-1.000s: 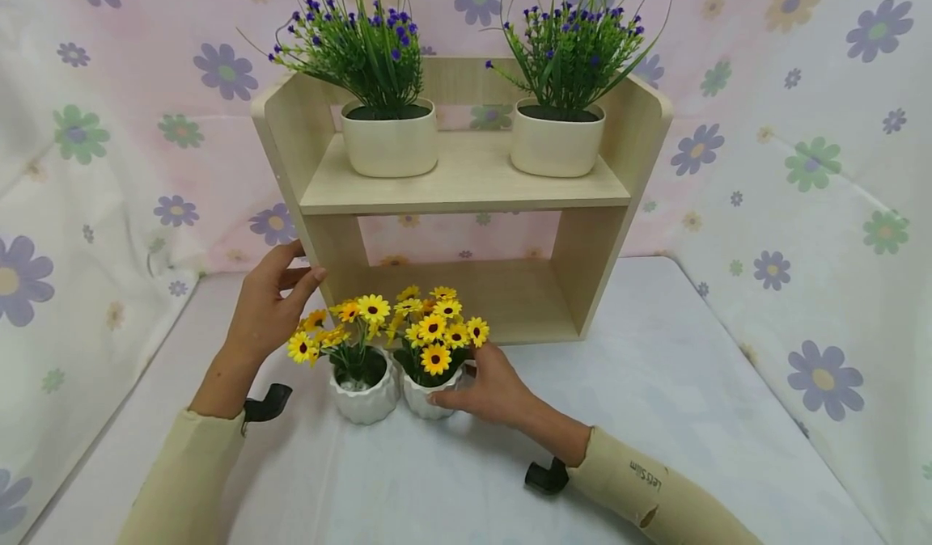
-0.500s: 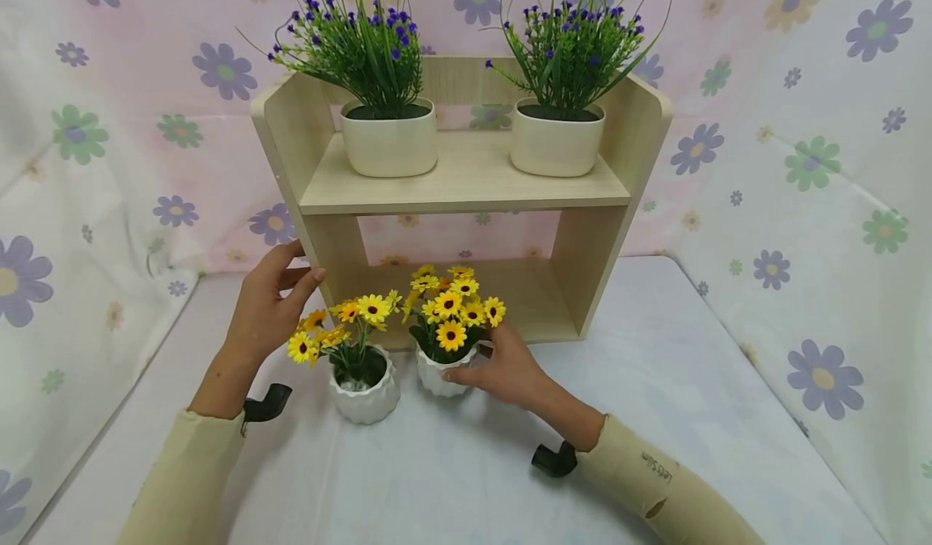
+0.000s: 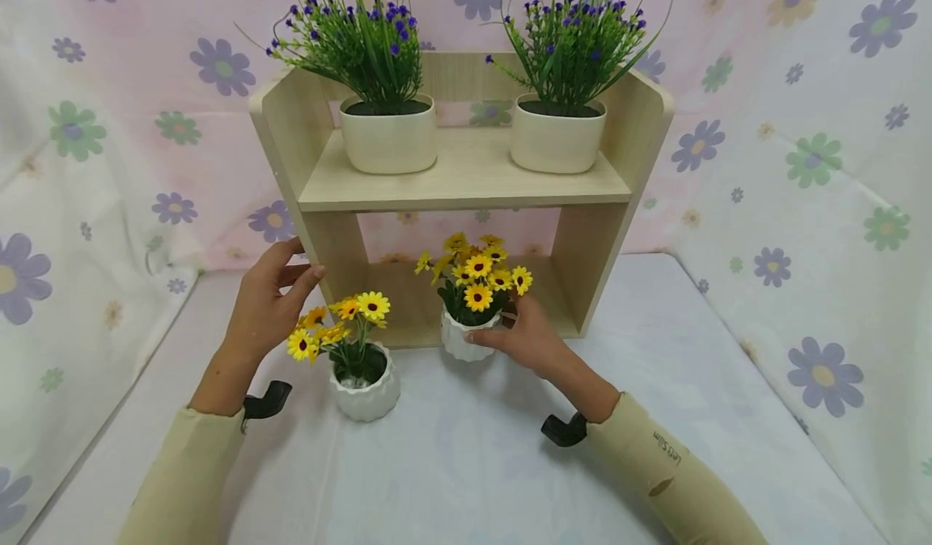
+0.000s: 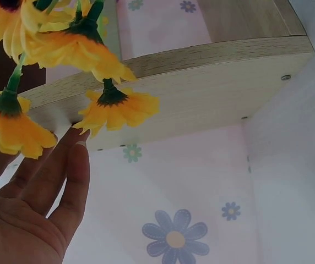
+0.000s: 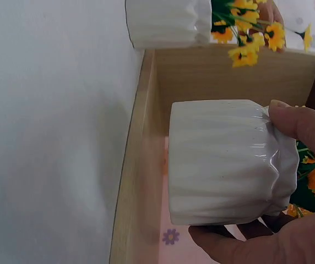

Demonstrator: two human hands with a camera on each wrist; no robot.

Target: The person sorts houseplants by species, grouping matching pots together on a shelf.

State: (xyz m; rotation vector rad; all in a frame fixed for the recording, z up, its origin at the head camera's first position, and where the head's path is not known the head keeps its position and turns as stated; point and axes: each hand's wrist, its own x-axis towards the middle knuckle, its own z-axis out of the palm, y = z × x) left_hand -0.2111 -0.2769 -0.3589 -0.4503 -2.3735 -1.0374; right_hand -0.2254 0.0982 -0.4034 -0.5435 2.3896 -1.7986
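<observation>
In the head view, from the held pot (image 3: 466,341), the lower bay (image 3: 404,294) is opening toward 12 o'clock, the upper board (image 3: 466,204) roofing it, the left panel (image 3: 336,246) and right panel (image 3: 593,262) walling it at 10 and 2. The left pot (image 3: 366,398) is standing in the way between 8 and 9. The left hand (image 3: 268,304) is occupying the left panel's outer side, past 9. The right hand (image 3: 530,336) is filling 3; the desk (image 3: 466,464) is giving room at 6.
</observation>
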